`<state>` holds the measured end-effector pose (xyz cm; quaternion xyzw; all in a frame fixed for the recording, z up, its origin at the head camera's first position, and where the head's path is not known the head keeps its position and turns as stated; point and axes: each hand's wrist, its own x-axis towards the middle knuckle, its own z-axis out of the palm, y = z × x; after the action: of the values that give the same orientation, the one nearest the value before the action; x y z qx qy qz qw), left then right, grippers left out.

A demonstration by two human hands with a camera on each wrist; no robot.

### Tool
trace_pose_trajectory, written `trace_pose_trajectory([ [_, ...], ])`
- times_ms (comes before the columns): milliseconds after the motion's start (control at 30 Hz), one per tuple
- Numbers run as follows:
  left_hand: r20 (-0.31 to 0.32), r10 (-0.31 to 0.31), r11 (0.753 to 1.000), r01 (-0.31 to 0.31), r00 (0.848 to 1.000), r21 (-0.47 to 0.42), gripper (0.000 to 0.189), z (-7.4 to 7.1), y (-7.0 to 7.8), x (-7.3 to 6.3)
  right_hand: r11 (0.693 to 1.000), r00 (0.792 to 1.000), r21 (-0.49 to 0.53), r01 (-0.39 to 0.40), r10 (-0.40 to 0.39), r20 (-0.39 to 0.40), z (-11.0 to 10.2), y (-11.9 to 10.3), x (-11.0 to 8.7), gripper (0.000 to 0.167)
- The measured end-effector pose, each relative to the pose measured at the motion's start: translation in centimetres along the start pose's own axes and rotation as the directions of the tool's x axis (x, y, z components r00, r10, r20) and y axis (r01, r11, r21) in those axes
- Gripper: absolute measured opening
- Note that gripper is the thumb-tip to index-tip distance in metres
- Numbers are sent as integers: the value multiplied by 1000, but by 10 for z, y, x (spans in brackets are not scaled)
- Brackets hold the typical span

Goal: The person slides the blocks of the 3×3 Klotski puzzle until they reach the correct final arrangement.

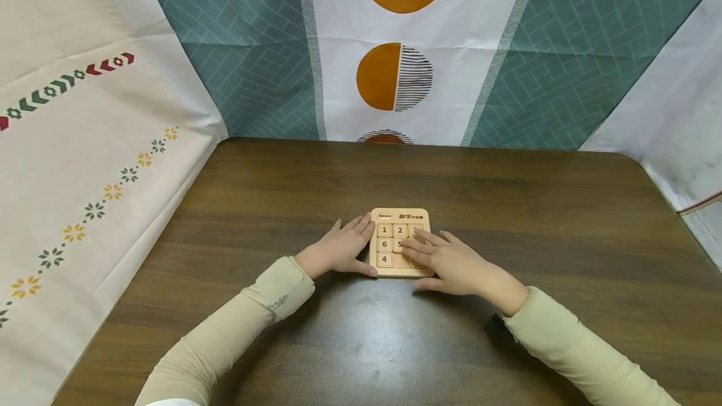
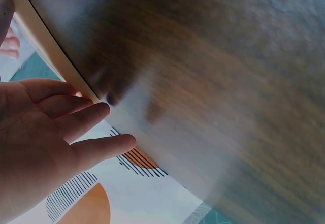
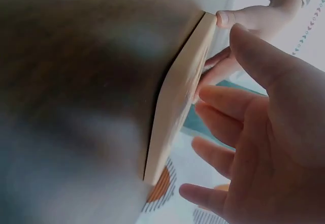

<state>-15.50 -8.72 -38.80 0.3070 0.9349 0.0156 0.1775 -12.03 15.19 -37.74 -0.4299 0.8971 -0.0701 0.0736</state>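
Observation:
A light wooden number sliding puzzle [image 1: 397, 273] lies flat on the table, its numbered tiles facing up. Tiles 1, 2, 6, 5 and 4 can be read; the right column is partly covered. Against the board's left edge rests my left hand [image 1: 341, 248], thumb at the near left corner and fingers spread fairly straight along the side. My right hand [image 1: 458, 264] reaches over the right part, fingertips on or just above the tiles near the middle, thumb off the near edge. The right wrist view shows its fingers [image 3: 218, 155] extended beside the board's thin side [image 3: 170, 117].
The brown wooden table [image 1: 293, 180] extends around the board. A patterned teal and white cloth [image 1: 254, 49] hangs behind its far edge. White cloth with small flower prints [image 1: 84, 161] stands along the left side.

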Motion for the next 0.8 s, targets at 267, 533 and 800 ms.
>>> trace_pose_trajectory([
  [267,4,-4,1000,4,1000,6,102,1,0,1,999,998,27,-25,23,57,2,-4,5,62],
  [533,3,-5,1000,5,1000,11,102,1,-1,1,999,999,45,10,-12,53,5,-12,-6,63],
  [800,0,-2,1000,2,1000,15,102,3,-1,2,1000,999,17,16,-17,40,3,-13,-4,62],
])
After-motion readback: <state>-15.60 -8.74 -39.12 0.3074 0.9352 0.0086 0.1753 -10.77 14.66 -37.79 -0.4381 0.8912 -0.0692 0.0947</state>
